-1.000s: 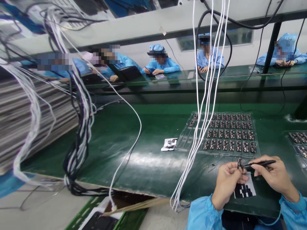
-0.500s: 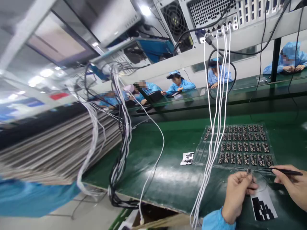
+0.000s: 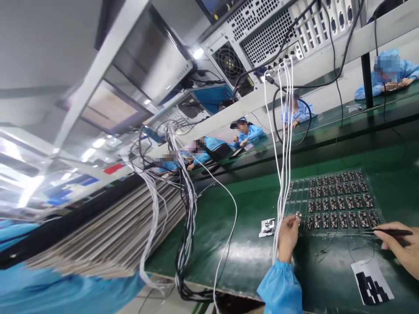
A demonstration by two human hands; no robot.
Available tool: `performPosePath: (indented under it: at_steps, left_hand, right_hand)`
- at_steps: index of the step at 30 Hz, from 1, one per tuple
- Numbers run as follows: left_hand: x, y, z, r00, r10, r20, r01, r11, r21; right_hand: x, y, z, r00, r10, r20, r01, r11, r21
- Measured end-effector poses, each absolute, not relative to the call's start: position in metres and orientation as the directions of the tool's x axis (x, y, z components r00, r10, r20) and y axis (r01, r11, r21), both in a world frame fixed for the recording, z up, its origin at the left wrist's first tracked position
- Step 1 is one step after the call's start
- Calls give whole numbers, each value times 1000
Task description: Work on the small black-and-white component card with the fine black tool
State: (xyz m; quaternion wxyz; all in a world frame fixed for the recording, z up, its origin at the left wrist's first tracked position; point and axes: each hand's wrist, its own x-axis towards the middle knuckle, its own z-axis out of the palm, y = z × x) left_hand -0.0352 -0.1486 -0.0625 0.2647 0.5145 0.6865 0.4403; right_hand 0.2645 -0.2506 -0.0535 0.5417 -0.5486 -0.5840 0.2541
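My left hand pinches a small circuit board between its fingertips, raised beside the hanging white cables. My right hand rests at the right edge of the view and holds black tweezers that point left over the near edge of the tray. A clear tray with rows of several small circuit boards lies on the green bench between both hands. A white card with black blocks lies on the bench below my right hand.
A small printed slip lies left of the tray. A bundle of black and white cables hangs at the bench's left end beside a stack of flat trays. A computer case sits overhead. Several people in blue sit along the far bench.
The view has swung up and left. My left hand moved left and up with the small board, toward the white cables. My right hand moved away to the right with the tweezers.
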Motion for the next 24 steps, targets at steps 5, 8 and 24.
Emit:
performPosePath:
  at_steps: [5,8,24]
  left_hand:
    - [-32,-157,-54,-289,934,207,628,22,778]
    - [-23,-175,-43,-233,944,236,672,-19,740]
    - [72,-312,-49,437,838,327,668,-545,506]
  right_hand:
    - [264,-251,-53,197,908,369,369,280,-886]
    - [265,-251,-51,197,903,381,375,290,-881]
    - [271,-253,-41,92,993,77,164,62,-985]
